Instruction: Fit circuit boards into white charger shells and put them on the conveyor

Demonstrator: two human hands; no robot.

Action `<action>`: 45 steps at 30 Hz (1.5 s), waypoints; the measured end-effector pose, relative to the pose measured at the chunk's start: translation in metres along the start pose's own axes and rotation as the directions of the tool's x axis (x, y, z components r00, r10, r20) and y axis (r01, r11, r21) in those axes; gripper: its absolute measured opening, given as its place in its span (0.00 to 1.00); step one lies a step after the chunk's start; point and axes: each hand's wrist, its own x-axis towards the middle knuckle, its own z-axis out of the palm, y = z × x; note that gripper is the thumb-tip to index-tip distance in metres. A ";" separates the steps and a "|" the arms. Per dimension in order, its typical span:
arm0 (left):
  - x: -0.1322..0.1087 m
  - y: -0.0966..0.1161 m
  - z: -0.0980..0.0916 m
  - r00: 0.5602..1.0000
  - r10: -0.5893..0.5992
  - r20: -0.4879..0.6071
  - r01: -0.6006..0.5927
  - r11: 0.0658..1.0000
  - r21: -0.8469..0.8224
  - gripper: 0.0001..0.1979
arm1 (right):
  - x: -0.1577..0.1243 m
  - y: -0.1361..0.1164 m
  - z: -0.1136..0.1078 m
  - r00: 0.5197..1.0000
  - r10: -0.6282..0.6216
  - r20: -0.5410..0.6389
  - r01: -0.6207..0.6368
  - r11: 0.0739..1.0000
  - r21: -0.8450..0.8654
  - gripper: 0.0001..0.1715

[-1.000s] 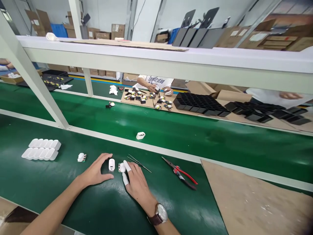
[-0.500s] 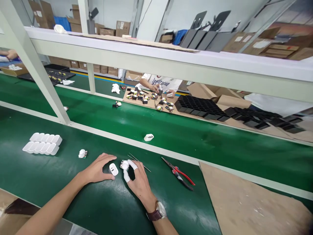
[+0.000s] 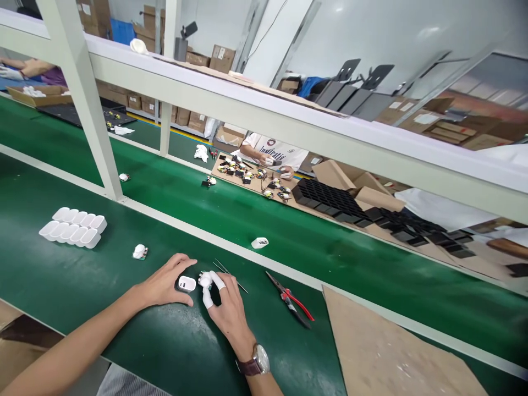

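Observation:
My left hand (image 3: 167,281) curves round a white plastic charger housing (image 3: 187,284), whose slotted inside faces up. Its index finger and thumb reach out past the housing, and its other fingers are mostly hidden. Close to the right, my right hand (image 3: 225,302) pinches a small circuit board with a white top (image 3: 205,279) between thumb and index finger, both in white finger cots. A narrow gap separates board and housing. Behind the right hand lie metal tweezers (image 3: 230,275). Another white-topped board (image 3: 140,252) rests on the green bench left of my left hand.
Two rows of white housings (image 3: 74,226) stand at the left. Red-and-black pliers (image 3: 290,298) and a cardboard sheet (image 3: 383,341) lie at the right. Beyond a pale rail, a white housing (image 3: 259,242) sits on the green belt (image 3: 322,247). A co-worker (image 3: 274,151) handles parts across it.
The housing by my left hand has turned, its opening now lying more sideways. My right hand has brought the board slightly left, nearer the housing. The camera view has tilted and shifted.

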 end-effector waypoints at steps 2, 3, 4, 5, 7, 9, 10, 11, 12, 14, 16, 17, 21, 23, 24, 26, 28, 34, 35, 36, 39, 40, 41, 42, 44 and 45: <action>-0.002 0.001 -0.002 1.000 -0.004 0.016 0.003 1.000 0.022 0.57 | 0.002 -0.001 0.002 1.000 0.017 -0.013 -0.017 1.000 0.002 0.24; -0.002 0.001 -0.002 0.999 -0.003 0.033 0.003 1.000 0.022 0.58 | 0.003 -0.002 0.003 1.000 0.020 -0.009 -0.020 1.000 0.012 0.24; -0.003 0.002 -0.002 0.999 -0.002 0.050 0.001 1.000 0.013 0.58 | 0.004 -0.004 0.004 1.000 0.017 0.002 -0.017 0.999 0.027 0.24; -0.003 0.002 -0.003 0.998 0.001 0.064 -0.001 1.000 -0.001 0.58 | 0.004 -0.005 0.005 1.000 0.009 0.017 -0.010 0.999 0.043 0.24; -0.003 0.002 -0.006 0.997 0.002 0.076 0.001 1.000 -0.029 0.58 | 0.004 -0.008 0.006 0.999 -0.012 0.050 0.008 0.998 0.068 0.23; -0.003 0.001 -0.013 0.997 -0.006 0.075 0.009 0.999 -0.037 0.57 | 0.002 -0.009 0.005 0.997 -0.022 0.068 0.017 0.998 0.068 0.22; -0.003 0.001 -0.017 0.997 -0.016 0.079 0.019 0.999 -0.032 0.55 | 0.001 -0.008 0.004 0.997 -0.021 0.070 0.017 0.998 0.063 0.22; -0.003 0.000 -0.022 0.996 -0.031 0.088 0.034 0.999 -0.024 0.52 | 0.001 -0.007 0.003 0.997 -0.017 0.069 0.013 0.998 0.059 0.22; -0.004 -0.001 -0.026 0.994 -0.051 0.097 0.053 0.998 -0.016 0.49 | 0.000 -0.006 0.001 0.998 -0.012 0.067 0.008 0.998 0.058 0.22; -0.005 -0.001 -0.033 0.990 -0.086 0.111 0.088 0.996 -0.013 0.44 | 0.000 -0.004 -0.003 0.998 -0.005 0.056 0.001 0.998 0.062 0.23; -0.006 0.000 -0.035 0.989 -0.097 0.109 0.100 0.995 -0.025 0.45 | 0.002 -0.004 -0.007 0.999 -0.001 0.036 -0.002 0.998 0.070 0.24; -0.007 0.001 -0.034 0.991 -0.091 0.100 0.094 0.995 -0.025 0.48 | 0.003 -0.004 -0.009 1.000 -0.001 0.025 -0.001 0.997 0.072 0.24; -0.005 0.003 -0.020 0.998 -0.045 0.034 0.044 0.998 0.043 0.47 | 0.006 -0.009 -0.015 1.000 -0.009 -0.005 0.009 0.997 0.077 0.26; -0.003 0.002 -0.014 1.000 -0.015 0.009 0.015 0.998 0.063 0.38 | 0.007 -0.012 -0.017 1.000 -0.014 -0.005 0.015 0.996 0.083 0.27; -0.003 0.000 -0.012 1.000 0.002 0.004 -0.002 0.998 0.057 0.34 | 0.007 -0.013 -0.018 1.000 -0.017 -0.001 0.018 0.996 0.087 0.27; -0.002 -0.004 -0.009 0.999 0.032 0.003 -0.032 0.999 0.027 0.31 | 0.008 -0.016 -0.019 1.000 -0.024 0.011 0.023 0.995 0.097 0.28; -0.003 -0.006 -0.007 0.999 0.055 0.002 -0.055 0.999 -0.002 0.33 | 0.009 -0.019 -0.020 0.999 -0.033 0.023 0.030 0.993 0.114 0.30; -0.004 -0.006 0.000 0.994 0.106 -0.019 -0.106 0.994 0.001 0.42 | 0.016 -0.027 -0.019 0.992 -0.118 0.044 0.114 0.991 0.072 0.30; -0.004 -0.007 0.001 0.994 0.107 -0.026 -0.107 0.994 0.006 0.43 | 0.017 -0.027 -0.018 0.990 -0.131 0.046 0.128 0.990 0.058 0.30; -0.004 -0.007 0.001 0.994 0.109 -0.031 -0.108 0.994 0.011 0.43 | 0.017 -0.027 -0.018 0.989 -0.140 0.048 0.138 0.989 0.049 0.30; -0.004 -0.006 0.000 0.993 0.111 -0.032 -0.111 0.994 0.025 0.43 | 0.017 -0.027 -0.017 0.987 -0.153 0.056 0.151 0.988 0.041 0.31; -0.005 -0.006 -0.001 0.993 0.114 -0.030 -0.113 0.993 0.030 0.43 | 0.017 -0.027 -0.016 0.986 -0.155 0.057 0.153 0.987 0.042 0.31; -0.005 -0.005 -0.001 0.993 0.117 -0.028 -0.116 0.993 0.035 0.42 | 0.017 -0.027 -0.016 0.986 -0.157 0.058 0.155 0.987 0.045 0.32; -0.005 -0.005 -0.001 0.992 0.120 -0.028 -0.119 0.992 0.042 0.42 | 0.018 -0.027 -0.015 0.985 -0.160 0.059 0.157 0.986 0.047 0.32; -0.005 -0.004 -0.001 0.991 0.126 -0.032 -0.124 0.991 0.056 0.43 | 0.018 -0.028 -0.014 0.984 -0.166 0.061 0.164 0.985 0.046 0.31; -0.004 -0.004 -0.001 0.991 0.129 -0.034 -0.126 0.990 0.064 0.43 | 0.019 -0.027 -0.013 0.983 -0.171 0.064 0.168 0.985 0.044 0.31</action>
